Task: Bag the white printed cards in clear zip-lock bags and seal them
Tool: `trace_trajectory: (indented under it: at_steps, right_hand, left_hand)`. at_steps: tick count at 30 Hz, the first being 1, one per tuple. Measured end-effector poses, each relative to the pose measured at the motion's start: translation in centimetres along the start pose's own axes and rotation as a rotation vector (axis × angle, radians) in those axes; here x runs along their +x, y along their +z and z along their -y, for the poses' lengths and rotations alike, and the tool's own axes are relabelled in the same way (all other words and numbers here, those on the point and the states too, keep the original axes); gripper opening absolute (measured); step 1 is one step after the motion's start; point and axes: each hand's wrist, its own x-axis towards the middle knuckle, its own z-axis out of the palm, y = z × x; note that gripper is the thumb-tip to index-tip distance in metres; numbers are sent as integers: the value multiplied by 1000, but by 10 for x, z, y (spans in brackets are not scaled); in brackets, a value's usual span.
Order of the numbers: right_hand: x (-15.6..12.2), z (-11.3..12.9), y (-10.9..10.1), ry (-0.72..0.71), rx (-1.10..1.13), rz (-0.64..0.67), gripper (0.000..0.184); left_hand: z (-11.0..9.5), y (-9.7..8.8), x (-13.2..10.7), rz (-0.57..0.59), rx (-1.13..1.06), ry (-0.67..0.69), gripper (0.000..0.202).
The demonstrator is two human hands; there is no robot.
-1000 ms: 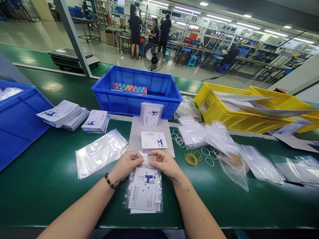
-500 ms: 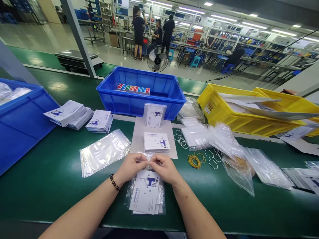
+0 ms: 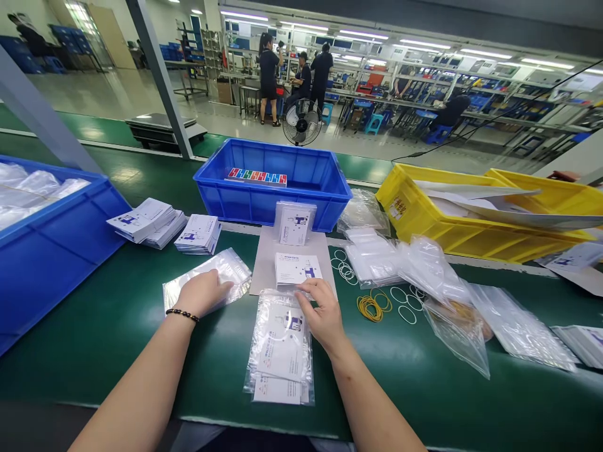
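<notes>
My left hand (image 3: 200,294) rests on the stack of clear zip bags (image 3: 238,276), its thumb stretched out to the right; the other fingers are partly hidden. My right hand (image 3: 324,314) is at the front edge of a small stack of white printed booklets (image 3: 292,267), thumb and forefinger slightly apart. I see nothing held between them. Below that hand, a clear bag with a printed booklet inside (image 3: 282,345) lies over other bagged booklets near the table's front edge. Both small stacks stand near a grey board (image 3: 264,254).
A blue bin (image 3: 273,204) stands behind, another blue bin (image 3: 61,220) at the left. Booklet stacks (image 3: 198,233) lie between them. Right are white rubber bands (image 3: 346,271), yellow rubber bands (image 3: 370,307), bagged items (image 3: 377,257) and a yellow bin (image 3: 452,220). People stand beyond a fan (image 3: 302,122).
Both hands have let go of the bag's top edge. My left hand has moved left onto the zip bags; the right has shifted slightly up and right to the booklet stack.
</notes>
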Motion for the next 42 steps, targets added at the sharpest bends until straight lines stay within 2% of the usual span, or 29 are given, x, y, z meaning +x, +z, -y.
trace_trajectory:
  at_steps: [3, 7, 11, 13, 15, 16, 18, 22, 25, 28, 32, 34, 38, 40, 42]
  right_hand:
    - [-1, 2, 1, 7, 14, 4, 14]
    - [-3, 6, 5, 45, 123, 55, 15]
    - [-8, 8, 16, 254, 371, 211, 22]
    - [-11, 8, 21, 392, 510, 292, 35]
    - [-13, 7, 23, 446, 519, 322, 44]
    - [-14, 6, 23, 420, 450, 306, 42]
    - [-15, 5, 21, 279, 222, 228, 34]
    - [-16, 2, 18, -64, -154, 163, 36]
    - [-15, 3, 19, -183, -238, 165, 37]
    - [-13, 7, 19, -147, -147, 171, 30]
    - [-10, 13, 16, 32, -9, 211, 15]
    - [-10, 14, 16, 70, -10, 219, 21]
    - [-10, 8, 21, 29, -166, 177, 29]
    - [-9, 4, 23, -33, -319, 82, 30]
    - [-8, 2, 23, -97, -427, -24, 29]
  left_hand:
    - [7, 4, 7, 45, -20, 46, 19]
    - [2, -5, -1, 41, -67, 107, 20]
    - [-24, -11, -28, 48, -218, 265, 23]
    - [-42, -6, -44, 63, -260, 370, 22]
    - [-59, 3, -56, 55, -243, 431, 20]
    - [-65, 8, -59, 57, -252, 452, 19]
    - [-75, 16, -61, 69, -330, 468, 21]
    - [-83, 24, -52, 151, -744, 394, 33]
    - [-85, 29, -45, 249, -1056, 250, 36]
    - [-85, 34, -42, 264, -1219, 196, 33]
    - [-83, 41, -42, 209, -1186, 251, 32]
    - [-81, 44, -43, 162, -1096, 315, 34]
    - [-80, 47, -50, 40, -854, 447, 31]
    - [-81, 48, -52, 34, -789, 472, 29]
    - [-81, 48, -52, 78, -805, 453, 29]
